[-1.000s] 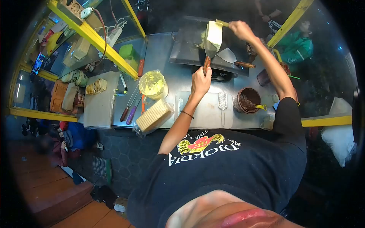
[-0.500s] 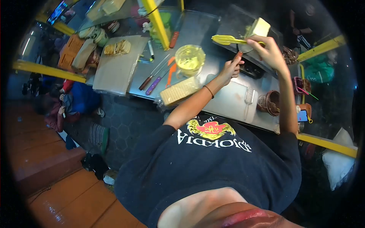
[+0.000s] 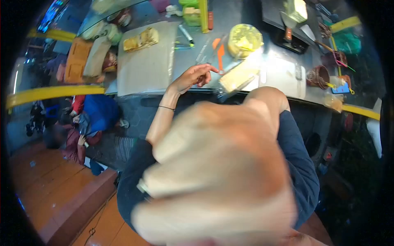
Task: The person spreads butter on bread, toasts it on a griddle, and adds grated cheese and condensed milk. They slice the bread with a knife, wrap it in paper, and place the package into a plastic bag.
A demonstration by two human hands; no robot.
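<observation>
My left hand (image 3: 195, 78) hovers at the table's near edge, palm down. Its index finger stretches towards the handle end of an orange spatula (image 3: 221, 55); the other fingers bend loosely, with nothing seen in them. Thin metal blades (image 3: 203, 51) lie just beyond; their handles are hidden. My right hand (image 3: 217, 164) fills the lower middle, close to the camera and heavily blurred. Its fingers look curled, but what they hold, if anything, cannot be made out. Right of the left hand sit a wrapped bread loaf (image 3: 240, 76) and a tub of yellow spread (image 3: 245, 41).
A scraper with a brown handle (image 3: 288, 35) rests by a dark griddle (image 3: 273, 16) with a pale yellow block (image 3: 297, 10). At left, filled bread (image 3: 140, 39) lies on a plastic-covered board (image 3: 147, 69). A brown tub (image 3: 318, 77) and phone (image 3: 340, 88) are at right. People sit lower left.
My left hand let go of the brown-handled scraper and moved left. My right hand let go of a yellow utensil or moved it out of sight, and came up close to the camera. The view shifted.
</observation>
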